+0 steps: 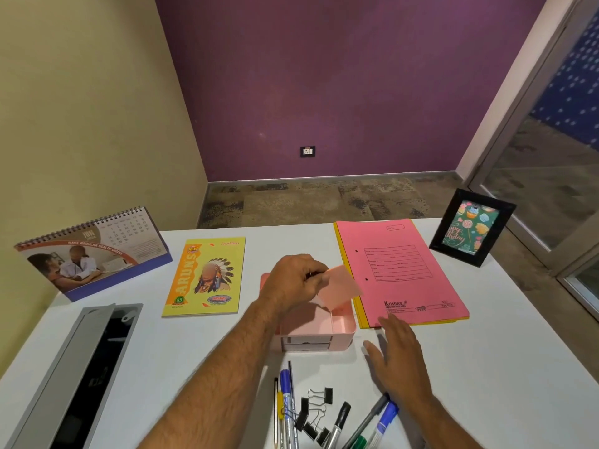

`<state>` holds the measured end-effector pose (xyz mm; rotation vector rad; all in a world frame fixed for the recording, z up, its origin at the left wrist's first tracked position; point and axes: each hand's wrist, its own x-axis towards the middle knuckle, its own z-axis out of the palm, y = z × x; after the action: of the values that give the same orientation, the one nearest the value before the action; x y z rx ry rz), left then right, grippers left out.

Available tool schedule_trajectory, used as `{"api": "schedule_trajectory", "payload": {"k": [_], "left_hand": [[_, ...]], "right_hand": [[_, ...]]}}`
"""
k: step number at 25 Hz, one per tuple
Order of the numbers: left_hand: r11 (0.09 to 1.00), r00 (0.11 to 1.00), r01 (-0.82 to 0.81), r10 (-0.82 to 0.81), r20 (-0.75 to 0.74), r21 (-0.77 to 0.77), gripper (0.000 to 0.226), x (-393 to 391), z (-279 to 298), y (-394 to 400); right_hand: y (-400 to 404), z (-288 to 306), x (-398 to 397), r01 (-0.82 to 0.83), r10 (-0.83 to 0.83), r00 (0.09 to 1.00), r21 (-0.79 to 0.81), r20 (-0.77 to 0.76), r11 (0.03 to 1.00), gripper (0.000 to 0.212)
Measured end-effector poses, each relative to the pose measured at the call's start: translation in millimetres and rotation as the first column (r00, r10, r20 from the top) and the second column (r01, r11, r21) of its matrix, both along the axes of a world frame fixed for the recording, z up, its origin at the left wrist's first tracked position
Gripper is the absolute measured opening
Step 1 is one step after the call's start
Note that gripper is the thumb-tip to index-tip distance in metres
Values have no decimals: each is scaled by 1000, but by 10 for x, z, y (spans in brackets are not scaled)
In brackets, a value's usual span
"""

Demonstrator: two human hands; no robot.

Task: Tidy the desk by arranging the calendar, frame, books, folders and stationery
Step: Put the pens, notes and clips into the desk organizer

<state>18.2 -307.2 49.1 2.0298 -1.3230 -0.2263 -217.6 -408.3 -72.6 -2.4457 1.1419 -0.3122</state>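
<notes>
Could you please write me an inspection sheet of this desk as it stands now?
Surface: white desk, with a grey hatch open at the left.
Job's things: calendar stands far left; notebook lies flat beside it; pink folder lies on a yellow one; frame stands far right; pink organiser sits mid-desk.
Clutter: pens, markers and binder clips lie loose at the near edge.
Hands: left hand pinches pink notes over the organiser; right hand is open, flat on the desk.
Cables: nothing seen.
Surroundings: purple wall with socket, carpet, glass door at right.
</notes>
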Motion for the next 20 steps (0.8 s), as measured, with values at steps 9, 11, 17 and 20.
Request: {"api": "schedule_trajectory", "payload": {"k": [9,11,17,20], "left_hand": [[993,963,-121,114,244,13,25,246,104,-157],[991,957,-116,94,275,66,25,277,92,-195],[974,958,-66,2,286,217,23,184,-103,-226],[955,951,-80,-13,310,285,20,123,-184,-234]], "right_hand": [[-184,-372,-162,-104,93,903,-3,-420,995,103],[-190,-371,-163,-109,105,890,17,-443,994,105],[-177,-355,-149,-132,134,870,37,-474,991,102],[-197,-380,-142,-133,135,864,41,-485,990,101]]}}
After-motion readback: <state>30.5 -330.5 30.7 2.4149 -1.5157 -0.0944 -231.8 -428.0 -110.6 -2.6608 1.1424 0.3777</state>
